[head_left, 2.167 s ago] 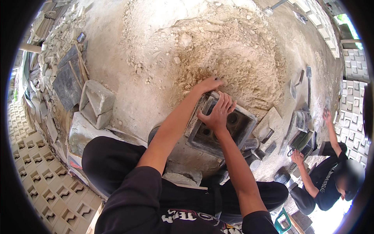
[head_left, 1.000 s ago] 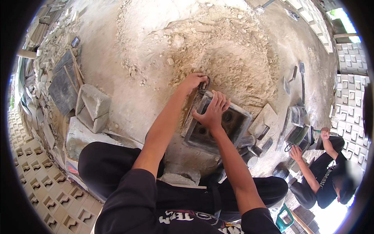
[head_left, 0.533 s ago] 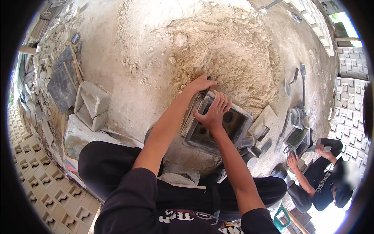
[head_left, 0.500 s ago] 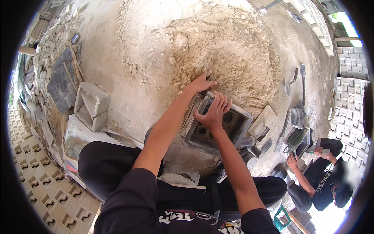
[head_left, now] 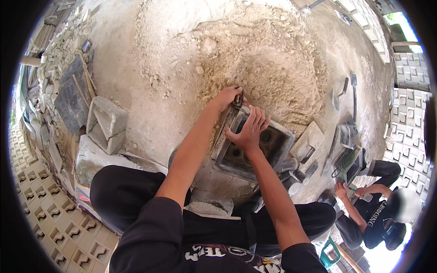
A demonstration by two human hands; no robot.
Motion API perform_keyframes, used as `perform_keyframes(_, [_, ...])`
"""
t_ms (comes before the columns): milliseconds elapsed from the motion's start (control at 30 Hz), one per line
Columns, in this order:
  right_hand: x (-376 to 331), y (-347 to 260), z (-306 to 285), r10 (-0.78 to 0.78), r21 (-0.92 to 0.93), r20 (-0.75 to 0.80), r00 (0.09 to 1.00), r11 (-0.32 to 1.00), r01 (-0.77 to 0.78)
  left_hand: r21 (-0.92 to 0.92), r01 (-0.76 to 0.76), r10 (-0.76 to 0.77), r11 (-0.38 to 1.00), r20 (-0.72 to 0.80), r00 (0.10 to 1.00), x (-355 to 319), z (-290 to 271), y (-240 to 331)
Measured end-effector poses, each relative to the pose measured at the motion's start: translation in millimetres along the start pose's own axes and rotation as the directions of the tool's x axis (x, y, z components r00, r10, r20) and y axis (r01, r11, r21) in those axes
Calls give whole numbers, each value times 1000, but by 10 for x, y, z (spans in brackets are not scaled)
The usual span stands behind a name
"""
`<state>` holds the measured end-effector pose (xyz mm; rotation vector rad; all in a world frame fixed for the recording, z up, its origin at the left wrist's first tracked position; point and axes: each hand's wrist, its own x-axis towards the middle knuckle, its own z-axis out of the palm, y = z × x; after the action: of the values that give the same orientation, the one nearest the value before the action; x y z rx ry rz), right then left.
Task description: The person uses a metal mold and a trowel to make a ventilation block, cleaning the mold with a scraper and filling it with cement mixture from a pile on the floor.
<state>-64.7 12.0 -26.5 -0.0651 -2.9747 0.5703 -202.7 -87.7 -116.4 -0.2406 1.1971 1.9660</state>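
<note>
A dark square block mould (head_left: pixel 281 160) with round recesses inside sits on the ground in front of me, turned at an angle. My left hand (head_left: pixel 226 98) is closed around a small dark metal latch (head_left: pixel 238 101) at the mould's far-left corner. The fingers of my right hand (head_left: pixel 249 134) curl over the mould's far rim, close beside that corner, with the thumb spread toward the left side. My right hand and forearm hide part of the mould's inside.
Beyond the mould spreads a heap of sandy, crumbly material (head_left: pixel 264 63). To its right lie a flat board with a handle (head_left: pixel 307 143) and a trowel (head_left: pixel 340 93). A hollow concrete block (head_left: pixel 107 123) stands left. At right a co-worker (head_left: pixel 371 214) handles another mould (head_left: pixel 349 164).
My left hand has turned slightly and its fingers have closed around the latch, which now stands more upright. My right hand stays on the rim. The co-worker's hands and head have shifted.
</note>
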Motion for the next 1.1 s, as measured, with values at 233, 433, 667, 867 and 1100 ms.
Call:
perform_keyframes(233, [-12,20,28,-4,-10,-2,1000,1000,4,635,-23,58,772,-35,998,153,257,-22])
perform_keyframes(433, [-16,42,30,14,-12,10,1000,1000,-14,793,-32,3,608,39,999,224,157,148])
perform_keyframes(667, [-4,40,24,-2,-11,1,1000,1000,2,606,-16,75,795,-72,995,132,305,148])
perform_keyframes(867, [-5,28,22,-2,20,-16,1000,1000,2,365,113,-96,924,-64,993,191,270,192])
perform_keyframes(1100, [-16,60,22,-14,13,-35,999,1000,14,579,-181,197,795,35,980,198,207,53])
